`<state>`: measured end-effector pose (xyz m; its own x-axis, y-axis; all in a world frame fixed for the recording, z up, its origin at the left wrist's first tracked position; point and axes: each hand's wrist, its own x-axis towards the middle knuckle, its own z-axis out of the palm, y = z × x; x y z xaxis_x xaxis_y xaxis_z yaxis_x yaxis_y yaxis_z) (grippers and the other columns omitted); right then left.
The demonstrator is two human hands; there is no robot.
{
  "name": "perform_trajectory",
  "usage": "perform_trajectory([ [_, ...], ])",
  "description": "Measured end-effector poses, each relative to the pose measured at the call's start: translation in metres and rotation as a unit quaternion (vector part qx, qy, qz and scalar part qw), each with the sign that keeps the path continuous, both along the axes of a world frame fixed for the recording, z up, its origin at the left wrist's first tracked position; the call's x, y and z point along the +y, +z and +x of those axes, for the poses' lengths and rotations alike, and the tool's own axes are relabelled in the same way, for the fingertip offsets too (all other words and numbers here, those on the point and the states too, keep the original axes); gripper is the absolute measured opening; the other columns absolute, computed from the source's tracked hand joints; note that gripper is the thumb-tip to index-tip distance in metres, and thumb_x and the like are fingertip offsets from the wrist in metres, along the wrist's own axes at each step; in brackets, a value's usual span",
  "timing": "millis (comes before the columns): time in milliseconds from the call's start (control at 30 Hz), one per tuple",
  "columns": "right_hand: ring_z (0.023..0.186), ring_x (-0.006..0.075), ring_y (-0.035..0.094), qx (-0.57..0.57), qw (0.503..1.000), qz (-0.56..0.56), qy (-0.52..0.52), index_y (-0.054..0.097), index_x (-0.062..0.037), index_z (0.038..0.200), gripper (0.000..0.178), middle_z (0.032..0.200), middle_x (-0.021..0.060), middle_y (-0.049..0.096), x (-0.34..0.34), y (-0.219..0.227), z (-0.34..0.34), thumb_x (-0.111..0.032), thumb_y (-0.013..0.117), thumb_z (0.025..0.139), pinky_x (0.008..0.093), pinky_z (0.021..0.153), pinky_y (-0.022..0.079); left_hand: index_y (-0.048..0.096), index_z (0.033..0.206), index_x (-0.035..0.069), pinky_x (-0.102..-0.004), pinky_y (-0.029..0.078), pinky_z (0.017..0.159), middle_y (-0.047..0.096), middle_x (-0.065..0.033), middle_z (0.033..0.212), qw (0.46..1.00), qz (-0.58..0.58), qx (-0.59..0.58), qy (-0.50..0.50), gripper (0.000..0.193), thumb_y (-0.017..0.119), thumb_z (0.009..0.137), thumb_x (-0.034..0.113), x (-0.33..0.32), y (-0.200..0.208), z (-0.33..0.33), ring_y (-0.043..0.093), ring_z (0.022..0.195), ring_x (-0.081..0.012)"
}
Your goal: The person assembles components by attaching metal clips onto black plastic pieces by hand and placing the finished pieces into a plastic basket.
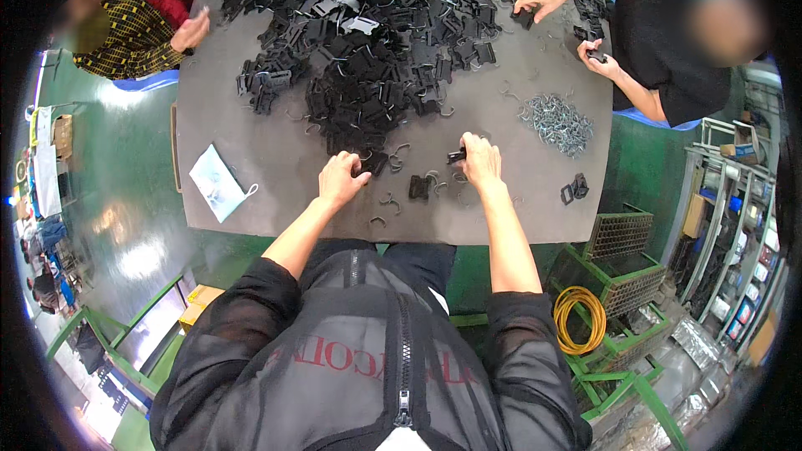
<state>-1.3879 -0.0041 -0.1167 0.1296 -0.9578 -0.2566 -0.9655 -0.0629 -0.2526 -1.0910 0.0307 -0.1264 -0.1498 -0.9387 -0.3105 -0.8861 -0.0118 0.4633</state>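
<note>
A large heap of black plastic buckle-like parts (359,83) covers the far middle of the grey table (276,142). At its near edge my left hand (337,179) is closed, fingertips on a small black plastic part (359,170). Farther right, my right hand (480,161) pinches another black plastic part (455,156) between thumb and fingers. Between my hands a loose black buckle part (418,187) lies flat, with several curved metal hooks (388,200) scattered around it.
To the right is a pile of silvery metal hooks (558,124), with black parts (575,190) nearer the edge. A pale zip pouch (220,182) lies left. Co-workers' hands are at far left (191,31) and far right (541,0). Below right hangs a yellow coil (579,320).
</note>
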Motion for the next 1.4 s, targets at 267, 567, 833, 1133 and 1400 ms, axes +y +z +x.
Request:
perform_trajectory([
  [267, 0.095, 0.0242, 0.054, -0.051, 0.993, 0.074, 0.076, 0.05, -0.0104, 0.096, 0.04, 0.094, 0.0061, 0.056, 0.065, -0.006, 0.073, -0.014, 0.074, 0.064, 0.0428, 0.076, 0.04, 0.057, 0.109, 0.009, -0.0214, 0.047, 0.063, 0.06, -0.0007, 0.094, 0.704, 0.39, 0.551, 0.222, 0.024, 0.06, 0.087, 0.018, -0.004, 0.018, 0.04, 0.059, 0.073, -0.0095],
  [567, 0.096, 0.0249, 0.052, -0.007, 1.0, 0.001, 0.03, 0.046, -0.0109, 0.106, 0.046, 0.097, 0.0069, 0.052, 0.078, -0.021, 0.084, -0.014, 0.072, 0.067, 0.0412, 0.079, 0.041, 0.054, 0.103, 0.011, -0.0383, 0.053, 0.072, 0.061, -0.0046, 0.096, 0.586, 0.383, 0.615, 0.363, 0.044, 0.045, 0.089, 0.052, 0.02, -0.001, 0.056, 0.063, 0.091, -0.0247],
  [833, 0.094, 0.0252, 0.049, 0.03, 0.999, -0.015, 0.026, 0.053, -0.0091, 0.095, 0.046, 0.094, 0.0062, 0.05, 0.075, -0.011, 0.087, -0.015, 0.078, 0.058, 0.041, 0.077, 0.041, 0.05, 0.11, 0.01, -0.0371, 0.055, 0.073, 0.06, -0.0057, 0.099, 0.579, 0.408, 0.625, 0.327, 0.032, 0.049, 0.091, 0.036, 0.029, 0.004, 0.066, 0.063, 0.095, -0.0247],
  [1133, 0.103, 0.0297, 0.054, -0.084, 0.983, 0.144, -0.083, 0.049, -0.0059, 0.101, 0.042, 0.104, 0.0123, 0.058, 0.076, 0.005, 0.068, -0.011, 0.074, 0.068, 0.0437, 0.08, 0.041, 0.05, 0.108, 0.009, -0.0364, 0.055, 0.075, 0.06, -0.0077, 0.102, 0.626, 0.447, 0.581, 0.266, 0.024, 0.053, 0.091, 0.025, 0.016, -0.01, 0.078, 0.062, 0.097, -0.0232],
  [1400, 0.096, 0.0255, 0.054, 0.021, 0.998, 0.063, 0.019, 0.046, -0.0127, 0.105, 0.046, 0.096, 0.0079, 0.054, 0.079, -0.013, 0.067, -0.008, 0.07, 0.066, 0.0437, 0.078, 0.042, 0.047, 0.115, 0.011, -0.0399, 0.055, 0.076, 0.06, -0.0088, 0.103, 0.63, 0.425, 0.598, 0.254, 0.028, 0.054, 0.09, 0.023, 0.018, -0.008, 0.074, 0.061, 0.097, -0.0264],
])
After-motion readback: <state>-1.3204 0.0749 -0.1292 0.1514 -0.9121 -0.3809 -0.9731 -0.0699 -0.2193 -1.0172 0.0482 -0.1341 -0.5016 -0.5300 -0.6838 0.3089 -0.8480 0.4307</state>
